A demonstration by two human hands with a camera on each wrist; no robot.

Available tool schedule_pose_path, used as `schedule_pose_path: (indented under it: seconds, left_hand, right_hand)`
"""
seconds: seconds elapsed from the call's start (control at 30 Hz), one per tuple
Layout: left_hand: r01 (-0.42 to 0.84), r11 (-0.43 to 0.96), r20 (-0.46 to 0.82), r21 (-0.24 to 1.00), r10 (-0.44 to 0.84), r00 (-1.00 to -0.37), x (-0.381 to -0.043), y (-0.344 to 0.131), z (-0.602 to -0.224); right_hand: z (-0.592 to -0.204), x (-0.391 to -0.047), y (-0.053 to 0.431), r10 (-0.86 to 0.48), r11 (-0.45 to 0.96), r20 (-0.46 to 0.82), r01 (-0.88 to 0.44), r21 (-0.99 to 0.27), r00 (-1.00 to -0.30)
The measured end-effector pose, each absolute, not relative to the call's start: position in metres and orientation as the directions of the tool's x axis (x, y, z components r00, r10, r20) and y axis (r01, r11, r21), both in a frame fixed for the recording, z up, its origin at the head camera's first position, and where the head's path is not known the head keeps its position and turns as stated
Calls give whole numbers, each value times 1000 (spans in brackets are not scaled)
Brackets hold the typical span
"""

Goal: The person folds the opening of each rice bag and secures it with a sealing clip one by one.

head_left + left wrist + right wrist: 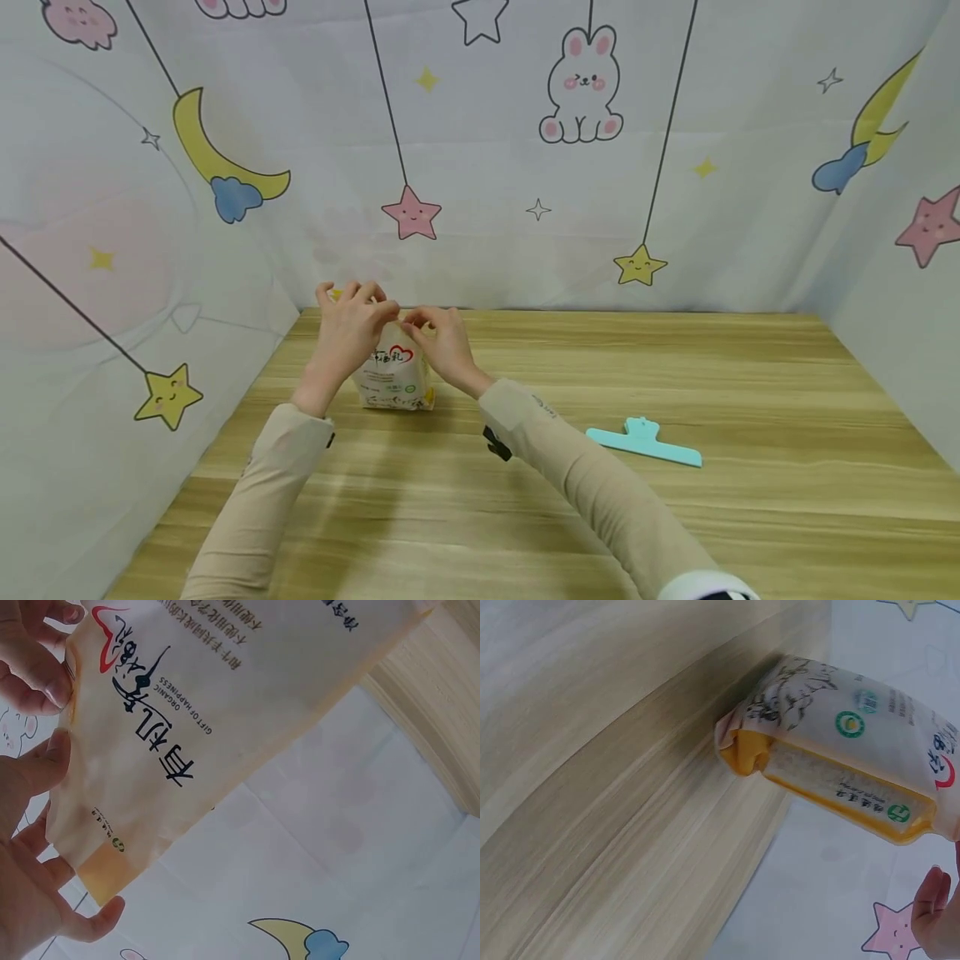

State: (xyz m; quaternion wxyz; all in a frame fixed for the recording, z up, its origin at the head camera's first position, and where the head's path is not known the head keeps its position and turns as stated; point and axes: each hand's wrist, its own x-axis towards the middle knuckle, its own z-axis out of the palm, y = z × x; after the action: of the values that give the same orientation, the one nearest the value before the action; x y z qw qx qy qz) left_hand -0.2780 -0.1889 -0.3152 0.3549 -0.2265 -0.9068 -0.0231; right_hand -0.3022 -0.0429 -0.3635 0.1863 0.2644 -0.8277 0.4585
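Observation:
A cream-coloured food bag [393, 379] with a red heart and dark lettering stands upright at the back left of the table. Through a clear strip [847, 787] on its orange-edged side, pale grains show in the right wrist view. My left hand [351, 329] pinches the bag's top edge, its other fingers spread along the upper corner. Close beside it, my right hand [446, 337] also pinches that top edge, thumb against fingers. In the left wrist view the fingertips of both hands meet the bag's rim a short way apart. A light-blue bag clip [645, 442] lies to the right.
The wood-grain table [750, 392] is bounded at the back and sides by a white cloth [502, 100] printed with stars, moons and a rabbit. This cloth rises close behind the bag. My right forearm reaches across the table between bag and clip.

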Motion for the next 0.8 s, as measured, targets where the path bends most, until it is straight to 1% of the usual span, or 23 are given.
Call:
schedule_pose_path:
  seconds: [0.13,0.3,0.47,0.63,0.73,0.8]
  left_hand:
    - [431,894,664,-122,396,-635,-279,-192,-315]
    - [434,891,677,-135,403,-616,-279,-194,-314]
    - [437,886,687,-156,415,-597,-279,-196,-313]
    - [438,884,679,-165,423,-599,-279,-197,-312]
    - [432,888,679,-161,417,-604,-279,-197,-312]
    - [427,891,681,-156,410,-607,-278,-197,-311]
  right_hand:
    - [-367,-301,-42,-292,489,590,-647,-585,-753]
    - [-369,-302,-40,-311,511,624,-680,-526,-717]
    - [-373,-302,-37,-318,516,640,-694,-502,-699]
    - [-376,-302,-36,-319,522,654,-703,-483,-686]
    - [-377,-301,-36,-328,548,688,-724,-419,-647]
    - [-378,-301,-36,-341,565,721,-744,-356,-604]
